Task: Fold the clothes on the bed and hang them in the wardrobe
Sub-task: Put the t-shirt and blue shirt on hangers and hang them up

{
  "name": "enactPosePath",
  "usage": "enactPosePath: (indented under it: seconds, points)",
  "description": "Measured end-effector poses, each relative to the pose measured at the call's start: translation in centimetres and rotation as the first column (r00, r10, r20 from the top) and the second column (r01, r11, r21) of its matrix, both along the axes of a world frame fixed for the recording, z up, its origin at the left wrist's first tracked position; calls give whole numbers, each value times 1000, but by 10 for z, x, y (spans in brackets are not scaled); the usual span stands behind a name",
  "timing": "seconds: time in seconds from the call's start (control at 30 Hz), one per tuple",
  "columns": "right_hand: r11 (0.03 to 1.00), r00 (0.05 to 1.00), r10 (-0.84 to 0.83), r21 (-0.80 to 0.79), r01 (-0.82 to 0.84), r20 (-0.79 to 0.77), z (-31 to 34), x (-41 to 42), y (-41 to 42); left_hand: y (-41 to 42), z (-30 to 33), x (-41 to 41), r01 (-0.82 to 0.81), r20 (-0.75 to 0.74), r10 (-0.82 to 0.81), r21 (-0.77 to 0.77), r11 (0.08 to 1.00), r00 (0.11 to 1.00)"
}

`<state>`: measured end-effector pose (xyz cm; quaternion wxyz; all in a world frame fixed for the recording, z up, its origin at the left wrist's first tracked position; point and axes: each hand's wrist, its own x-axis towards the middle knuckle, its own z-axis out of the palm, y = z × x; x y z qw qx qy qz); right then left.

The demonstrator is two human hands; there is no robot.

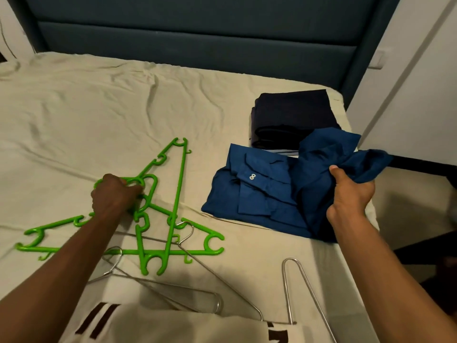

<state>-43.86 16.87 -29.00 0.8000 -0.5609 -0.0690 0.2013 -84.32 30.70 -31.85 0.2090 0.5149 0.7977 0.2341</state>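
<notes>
The blue shirt (272,194) lies folded on the cream bed sheet (99,107) near the bed's right edge, collar and a white button facing up. Its right-hand part is bunched and lifted off the fold, and the right hand (351,194) grips that bunch, thumb on top and fingers curled under the cloth, so the fingertips are hidden. Just beyond the grip, a dark folded garment (294,115) sits against the shirt's far edge; a thin strip of paler cloth shows between the two, too little of it to identify.

Well to the left of that grip, the left hand (116,194) is closed in a fist around the hook area of the green plastic hangers (173,194). There seem to be two or three of them, crossing one another, and the hand covers where they meet, so which hanger it holds cannot be told. Nearer than this grip, metal wire hangers (197,290) lie on the sheet, partly under the green ones; one more wire hanger (289,288) lies nearer than the right hand, its lower end cut off by the frame.

At the bottom edge a cream garment with dark brown stripes (173,328) covers the wire hangers' lower parts and is itself cropped. A dark padded headboard (197,33) stands across the far side.
</notes>
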Motion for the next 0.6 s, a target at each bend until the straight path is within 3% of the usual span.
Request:
enactPosePath:
  seconds: [0.1, 0.23, 0.3, 0.37, 0.5, 0.6]
  points:
    - [1000, 1000, -2, -5, 2, -14, 1, 5, -6, 1, 5, 9, 30, -9, -30, 22, 999, 1000]
    - [1000, 999, 6, 1, -6, -36, 4, 8, -11, 2, 9, 15, 139, -129, -142, -34, 990, 981]
    - [1000, 999, 12, -1, -12, -44, 4, 10, -14, 7, 13, 16, 161, -101, -166, -51, 986, 981]
    - [1000, 999, 16, -9, -16, -48, 4, 12, -16, 13, 16, 16, 133, -20, -134, -31, 991, 991]
    - [1000, 998, 22, -15, -23, -51, 2, 14, -20, 12, 20, 19, 3, 395, -40, 93, 996, 918]
    - [1000, 999, 19, -9, -20, -50, 2, 16, -21, 4, 42, 38, -20, 498, -108, 244, 970, 860]
